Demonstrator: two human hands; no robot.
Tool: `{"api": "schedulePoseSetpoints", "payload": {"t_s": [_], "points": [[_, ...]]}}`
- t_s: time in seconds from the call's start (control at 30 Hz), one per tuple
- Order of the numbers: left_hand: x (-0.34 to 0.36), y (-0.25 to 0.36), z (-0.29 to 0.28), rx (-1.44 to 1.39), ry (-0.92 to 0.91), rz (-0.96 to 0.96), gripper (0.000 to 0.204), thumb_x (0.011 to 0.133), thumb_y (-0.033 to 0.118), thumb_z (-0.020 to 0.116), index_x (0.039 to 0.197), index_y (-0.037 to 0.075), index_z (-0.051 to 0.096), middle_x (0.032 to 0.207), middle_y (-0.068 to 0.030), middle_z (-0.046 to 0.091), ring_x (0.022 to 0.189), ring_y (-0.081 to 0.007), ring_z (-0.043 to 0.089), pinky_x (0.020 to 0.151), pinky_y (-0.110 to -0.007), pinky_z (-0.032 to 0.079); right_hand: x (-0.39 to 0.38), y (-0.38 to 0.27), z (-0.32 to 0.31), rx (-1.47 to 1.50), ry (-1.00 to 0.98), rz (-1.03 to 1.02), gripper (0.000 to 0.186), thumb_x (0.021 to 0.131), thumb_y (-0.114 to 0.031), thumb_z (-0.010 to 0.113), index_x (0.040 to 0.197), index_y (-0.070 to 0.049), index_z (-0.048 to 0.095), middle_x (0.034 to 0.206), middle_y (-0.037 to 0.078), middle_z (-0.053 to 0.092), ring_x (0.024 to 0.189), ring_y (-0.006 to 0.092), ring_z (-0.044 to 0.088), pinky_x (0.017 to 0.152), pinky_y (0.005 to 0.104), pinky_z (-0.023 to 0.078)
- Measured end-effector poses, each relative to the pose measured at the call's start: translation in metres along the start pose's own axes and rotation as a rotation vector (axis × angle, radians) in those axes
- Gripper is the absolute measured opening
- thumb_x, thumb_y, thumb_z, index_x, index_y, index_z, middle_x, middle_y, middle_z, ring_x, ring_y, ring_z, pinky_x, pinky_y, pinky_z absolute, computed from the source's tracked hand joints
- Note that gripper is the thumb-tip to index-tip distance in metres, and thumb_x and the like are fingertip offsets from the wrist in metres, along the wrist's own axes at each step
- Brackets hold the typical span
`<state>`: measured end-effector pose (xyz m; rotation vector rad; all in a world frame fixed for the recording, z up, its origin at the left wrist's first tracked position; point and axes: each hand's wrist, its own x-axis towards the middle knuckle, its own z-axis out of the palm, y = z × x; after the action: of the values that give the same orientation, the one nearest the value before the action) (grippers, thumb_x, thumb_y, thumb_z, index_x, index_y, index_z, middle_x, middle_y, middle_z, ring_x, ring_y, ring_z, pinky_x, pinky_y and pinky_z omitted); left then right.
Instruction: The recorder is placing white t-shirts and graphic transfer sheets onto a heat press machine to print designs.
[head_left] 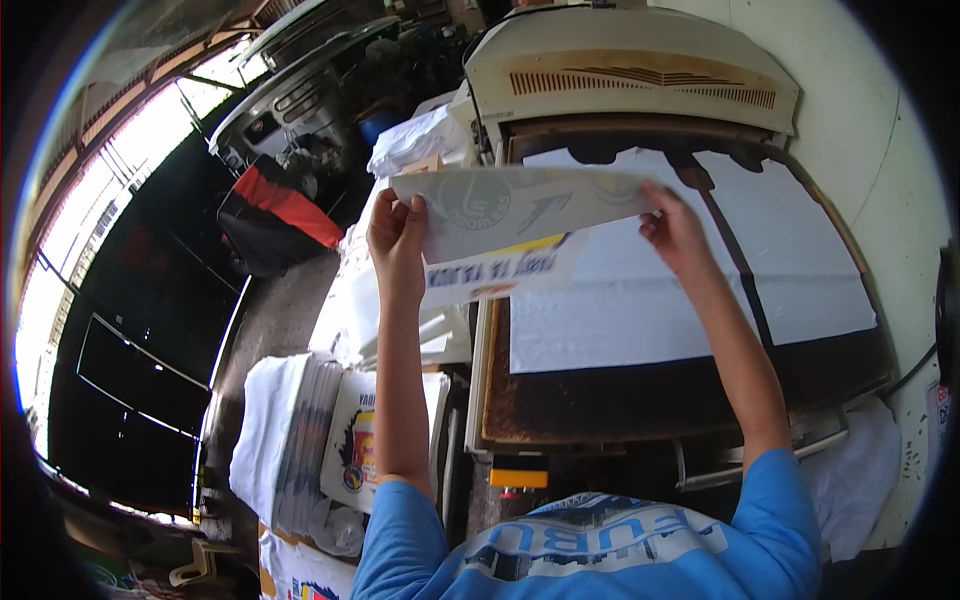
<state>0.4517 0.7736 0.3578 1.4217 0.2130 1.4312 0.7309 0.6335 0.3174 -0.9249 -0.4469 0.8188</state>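
Note:
My left hand [398, 240] pinches the left end of a pale, translucent printed sheet [520, 200] held up in front of me. My right hand [668, 225] grips its right end between thumb and fingers. Below that sheet another printed piece with yellow and dark lettering [490, 270] shows; whether it is attached, I cannot tell. Behind and right of it, white fabric panels [620, 320] lie on the dark brown platen [640, 410] of a large heat press, whose cream raised top [630, 60] has a slotted, rust-coloured band.
White printed stacks [285, 420] stand at lower left, with more pale material [420, 135] behind my left hand. A black and red object [260, 215], a metal vehicle [280, 115] and a dark gate [140, 360] are at left. A pale wall [850, 90] is at right.

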Motion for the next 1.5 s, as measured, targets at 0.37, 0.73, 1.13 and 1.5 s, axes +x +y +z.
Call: {"api": "schedulePoseSetpoints", "payload": {"t_s": [0.37, 0.73, 1.13, 1.5], "points": [[-0.055, -0.215, 0.043, 0.345, -0.024, -0.59, 0.014, 0.077, 0.006, 0.057, 0.089, -0.002, 0.053, 0.074, -0.0084, 0.059, 0.051, -0.0132, 0.055, 0.043, -0.025, 0.042, 0.033, 0.042, -0.174, -0.41, 0.166, -0.052, 0.008, 0.077, -0.009, 0.057, 0.078, 0.0, 0.058, 0.058, 0.004, 0.054, 0.041, 0.0088, 0.048, 0.038, 0.0225, 0.039], [-0.068, -0.307, 0.064, 0.44, 0.149, -0.834, 0.033, 0.073, 0.003, 0.057, 0.105, -0.005, 0.049, 0.081, -0.0161, 0.061, 0.061, -0.0212, 0.062, 0.05, -0.029, 0.053, 0.109, 0.097, -0.238, -0.59, 0.371, 0.022, 0.009, 0.074, 0.0, 0.05, 0.073, 0.005, 0.058, 0.059, 0.01, 0.056, 0.044, 0.0159, 0.056, 0.036, 0.0273, 0.045], [-0.07, -0.311, 0.061, 0.662, 0.014, -0.812, 0.018, 0.075, 0.005, 0.054, 0.088, -0.001, 0.064, 0.075, -0.0102, 0.063, 0.057, -0.0144, 0.06, 0.053, -0.024, 0.051, 0.15, 0.099, -0.23, -0.895, 0.304, 0.049, 0.013, 0.073, -0.001, 0.053, 0.082, 0.007, 0.059, 0.06, 0.01, 0.057, 0.044, 0.0146, 0.054, 0.035, 0.0264, 0.043], [-0.061, -0.31, 0.066, 0.771, -0.086, -0.708, 0.015, 0.076, 0.007, 0.056, 0.086, 0.002, 0.066, 0.07, -0.0082, 0.064, 0.056, -0.0123, 0.06, 0.048, -0.024, 0.049, 0.144, 0.095, -0.24, -0.953, 0.387, -0.056, 0.029, 0.068, 0.0, 0.059, 0.095, 0.01, 0.056, 0.065, 0.014, 0.06, 0.047, 0.0177, 0.059, 0.039, 0.0272, 0.048]]}}
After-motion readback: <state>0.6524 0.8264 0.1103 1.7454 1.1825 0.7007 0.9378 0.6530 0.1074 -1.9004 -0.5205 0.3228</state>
